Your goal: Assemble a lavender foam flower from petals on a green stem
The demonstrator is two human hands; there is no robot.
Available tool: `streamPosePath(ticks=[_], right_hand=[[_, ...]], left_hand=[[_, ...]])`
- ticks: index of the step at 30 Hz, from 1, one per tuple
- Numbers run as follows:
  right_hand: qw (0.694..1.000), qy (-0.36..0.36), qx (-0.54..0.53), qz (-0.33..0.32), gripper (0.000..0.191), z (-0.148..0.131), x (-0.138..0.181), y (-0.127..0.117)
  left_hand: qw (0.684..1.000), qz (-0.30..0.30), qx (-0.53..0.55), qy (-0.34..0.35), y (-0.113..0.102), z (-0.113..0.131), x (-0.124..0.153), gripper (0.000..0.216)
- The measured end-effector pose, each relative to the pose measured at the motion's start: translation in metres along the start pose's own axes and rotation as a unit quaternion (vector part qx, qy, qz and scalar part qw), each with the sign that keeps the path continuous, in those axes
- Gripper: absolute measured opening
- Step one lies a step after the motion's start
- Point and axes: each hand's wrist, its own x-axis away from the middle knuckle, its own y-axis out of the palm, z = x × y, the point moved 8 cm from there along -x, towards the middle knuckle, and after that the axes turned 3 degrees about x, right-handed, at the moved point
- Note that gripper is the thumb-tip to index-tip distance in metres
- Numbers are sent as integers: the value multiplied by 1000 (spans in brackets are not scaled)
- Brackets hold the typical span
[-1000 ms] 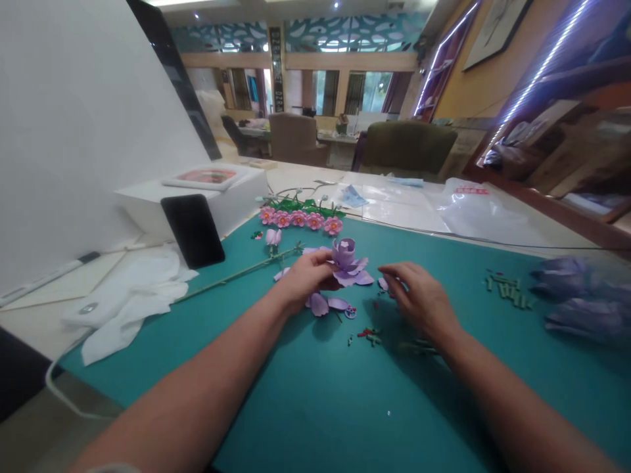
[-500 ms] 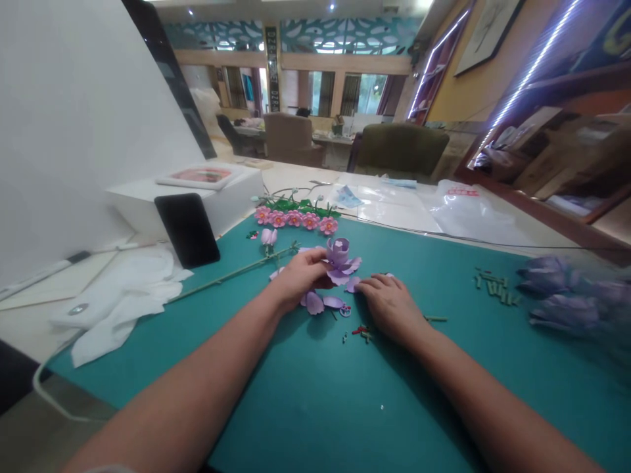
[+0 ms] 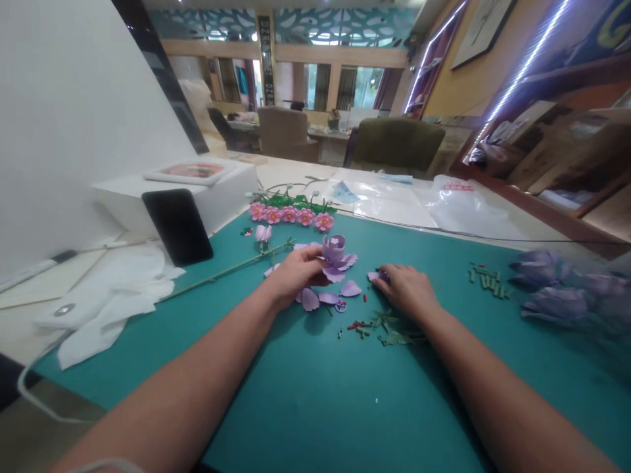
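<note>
A purple toy flower (image 3: 335,257), with a cupped centre and spread outer petals, is pinched upright in my left hand (image 3: 296,272) above the mat. Right of it, the fingers of my right hand (image 3: 410,289) are closed at a purple petal piece (image 3: 375,276) low over the mat. Between the hands lies a loose purple petal (image 3: 351,288); more petals (image 3: 310,299) lie under my left hand. Small red and green pieces (image 3: 361,327) and green leaf pieces (image 3: 392,328) are scattered in front of my right wrist.
The green mat (image 3: 315,407) covers the table. Pink flowers (image 3: 290,215) lie at its back edge, a green stem (image 3: 227,270) and black phone (image 3: 178,226) to the left. Purple flowers (image 3: 557,289) and green pieces (image 3: 489,281) are at the right; a plastic bag (image 3: 463,203) lies behind.
My right hand has shifted right, away from the loose petal, uncovering the green leaf pieces; a purple piece now shows at its fingertips. My left hand still holds the flower.
</note>
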Motion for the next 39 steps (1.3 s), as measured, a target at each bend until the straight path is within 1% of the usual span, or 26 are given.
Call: streamPosePath(ticks=[3, 8, 14, 19, 23, 26, 28, 29, 32, 35, 37, 39], right_hand=[[1000, -13, -17, 5, 29, -5, -2, 1], [997, -23, -70, 4, 25, -3, -6, 3], [990, -63, -128, -9, 20, -8, -4, 3], [981, -91, -170, 10, 13, -17, 0, 0], [965, -105, -239, 27, 21, -23, 1, -1], [953, -86, -289, 21, 25, -20, -1, 1], [935, -58, -348, 16, 25, -14, -4, 1], [921, -43, -387, 14, 24, -11, -5, 0], [866, 9, -500, 17, 26, 2, -6, -3], [817, 55, -572, 37, 28, 11, -1, -12], [799, 65, -596, 46, 29, 11, 3, -21], [790, 57, -608, 45, 29, 8, 6, -30]], left_hand=[[1000, 4, -1, -2, 0, -1, 0, 18], [1000, 6, -5, -13, 0, -3, -1, 17], [1000, 5, -4, -14, 2, -2, 1, 26], [1000, -2, -4, -16, 3, -3, 1, 26], [1000, -4, -10, -11, 4, -3, 1, 23], [1000, -6, -12, -11, 5, -3, 2, 24], [1000, -4, -12, -16, 5, -3, 2, 29], [1000, -2, -12, -19, 5, -3, 3, 31], [1000, -1, -16, -21, 6, -3, 4, 37], [1000, -7, -21, -19, 7, -3, 4, 37], [999, -10, -19, -25, 7, -4, 4, 36], [999, -15, -12, -35, 7, -8, 4, 34]])
